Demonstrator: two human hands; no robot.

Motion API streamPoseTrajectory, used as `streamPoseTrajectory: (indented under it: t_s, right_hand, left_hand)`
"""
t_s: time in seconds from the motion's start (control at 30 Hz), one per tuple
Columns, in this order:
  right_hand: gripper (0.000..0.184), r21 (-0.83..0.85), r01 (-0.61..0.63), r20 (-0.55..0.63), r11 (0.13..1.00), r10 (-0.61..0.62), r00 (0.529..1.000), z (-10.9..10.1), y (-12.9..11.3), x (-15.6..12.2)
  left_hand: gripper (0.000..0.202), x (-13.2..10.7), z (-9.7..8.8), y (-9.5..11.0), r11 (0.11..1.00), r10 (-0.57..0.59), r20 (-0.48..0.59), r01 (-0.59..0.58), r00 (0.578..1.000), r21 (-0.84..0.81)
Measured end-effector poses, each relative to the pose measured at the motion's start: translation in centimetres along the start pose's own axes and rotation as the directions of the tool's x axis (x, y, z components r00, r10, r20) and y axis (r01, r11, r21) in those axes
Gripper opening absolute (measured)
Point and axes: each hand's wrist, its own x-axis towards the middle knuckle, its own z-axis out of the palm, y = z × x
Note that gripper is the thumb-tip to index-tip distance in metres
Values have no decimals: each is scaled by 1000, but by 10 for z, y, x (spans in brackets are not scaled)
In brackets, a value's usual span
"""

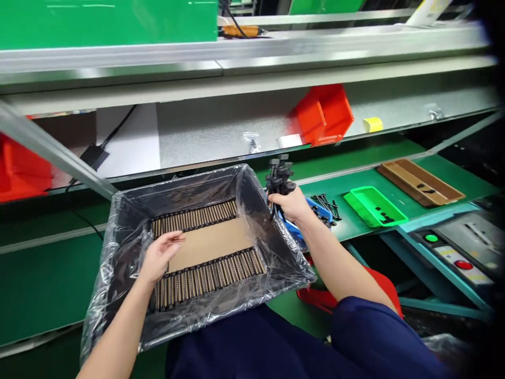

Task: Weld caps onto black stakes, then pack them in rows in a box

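Note:
A black bin [244, 181] lined with clear plastic stands before me. On a cardboard sheet [215, 241] inside it, thin black rods lie side by side in a far row [201, 215] and a near row [209, 276]. Over the left part of the cardboard is my left hand [160, 256], its fingers loosely bent and apart, with nothing plainly in them. Beyond the bin's right rim, my right hand [292, 204] grips a bundle of black rods [279, 176] with blocky ends pointing up. A blue tray [321, 210] with more black pieces sits behind the right wrist, partly hidden.
Loose black rods [330, 206] lie beside the blue tray. Farther right are a green tray [371, 208] and a brown tray [422, 181], each with small black pieces. A red bin [325, 116] rests on the metal shelf [205, 126]. A control box [461, 252] stands at right.

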Motion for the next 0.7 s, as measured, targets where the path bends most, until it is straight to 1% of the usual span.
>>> streamPoseTrajectory:
  t_s: [0.03,0.07,0.1,0.17,0.2,0.23,0.3,0.37,0.4,0.43,0.47,0.53,0.6,0.63,0.7]
  right_hand:
    - [25,68,21,130,997,-29,991,22,-11,-18]
    - [28,119,31,237,992,-59,970,44,-21,-35]
    - [30,153,31,335,988,-81,939,68,-28,-52]
    - [34,161,10,504,987,-91,859,115,-38,-83]
    - [35,162,-7,580,987,-89,810,137,-42,-96]
    - [34,167,-30,644,986,-85,760,157,-46,-109]
    - [27,173,-78,739,982,-78,670,193,-51,-129]
    - [23,160,-80,788,984,-79,610,220,-54,-142]
    - [23,147,-54,797,988,-86,598,230,-53,-146]
    - [23,133,-13,793,991,-99,601,239,-52,-149]
    - [23,119,37,776,992,-116,621,246,-50,-151]
    - [24,69,138,712,988,-146,687,257,-44,-154]
    - [25,-13,219,638,976,-160,753,265,-37,-158]
    - [25,-53,255,612,965,-171,772,267,-34,-161]
    - [26,-109,340,599,934,-211,773,270,-29,-165]
  left_hand:
    - [54,0,7,-1,997,-15,66,20,998,-72]
    - [58,-1,13,-3,990,-35,127,52,991,-132]
    - [64,-3,19,-4,977,-59,184,95,981,-191]
    - [76,-11,26,-7,937,-98,261,177,960,-300]
    - [79,-15,27,-9,912,-104,279,203,955,-356]
    - [79,-19,27,-11,883,-100,296,221,950,-414]
    - [73,-27,23,-15,800,-97,318,264,943,-539]
    - [65,-32,15,-20,702,-112,295,286,949,-652]
    - [61,-34,11,-21,660,-128,267,283,955,-696]
    - [57,-34,6,-23,627,-144,238,275,960,-729]
    - [53,-34,1,-23,604,-155,214,264,964,-752]
    - [49,-32,-6,-23,576,-166,181,245,969,-780]
    - [48,-28,-10,-22,574,-181,145,224,973,-787]
    - [48,-26,-11,-22,579,-197,123,217,973,-786]
    - [49,-23,-11,-20,592,-234,80,208,969,-779]
